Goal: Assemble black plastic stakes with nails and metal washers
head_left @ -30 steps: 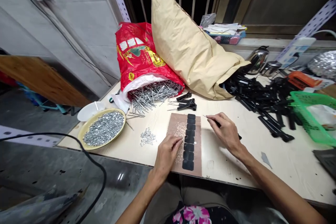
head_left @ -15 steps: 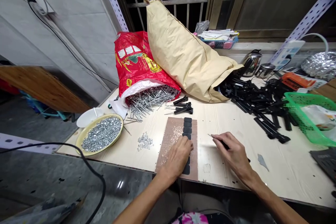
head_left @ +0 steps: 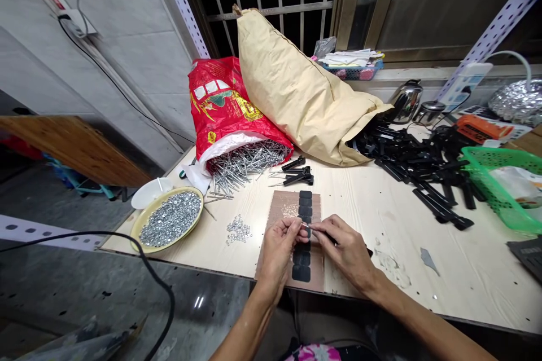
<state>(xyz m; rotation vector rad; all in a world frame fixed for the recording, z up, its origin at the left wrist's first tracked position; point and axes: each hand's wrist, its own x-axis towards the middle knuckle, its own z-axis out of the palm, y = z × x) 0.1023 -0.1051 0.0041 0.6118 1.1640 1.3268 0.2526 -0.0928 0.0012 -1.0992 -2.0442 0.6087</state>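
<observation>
My right hand (head_left: 348,251) is closed around a slim black plastic piece (head_left: 332,238) with a thin metal pin at its front. The pin points left, toward the fingertips of my left hand (head_left: 277,245). Those fingers are pinched together just above a brown board (head_left: 277,203); whatever small thing sits in them is too tiny to name. Down the board runs a column of black rounded pads (head_left: 301,273), partly covered by my hands. Small shiny bits (head_left: 290,210) lie on the board's left side. Further left is a little heap of small silvery pieces (head_left: 238,230).
A yellow dish (head_left: 138,240) of small metal pieces stands at the table's left edge. Behind are a red bag (head_left: 220,90) spilling metal pins and a tan paper sack (head_left: 292,79). Black plastic parts (head_left: 423,163) pile up at right, beside a green basket (head_left: 486,180).
My left hand has lifted off the black pads with its fingers pinched. My right hand has moved left with the black piece, bringing its pin to the left fingertips.
</observation>
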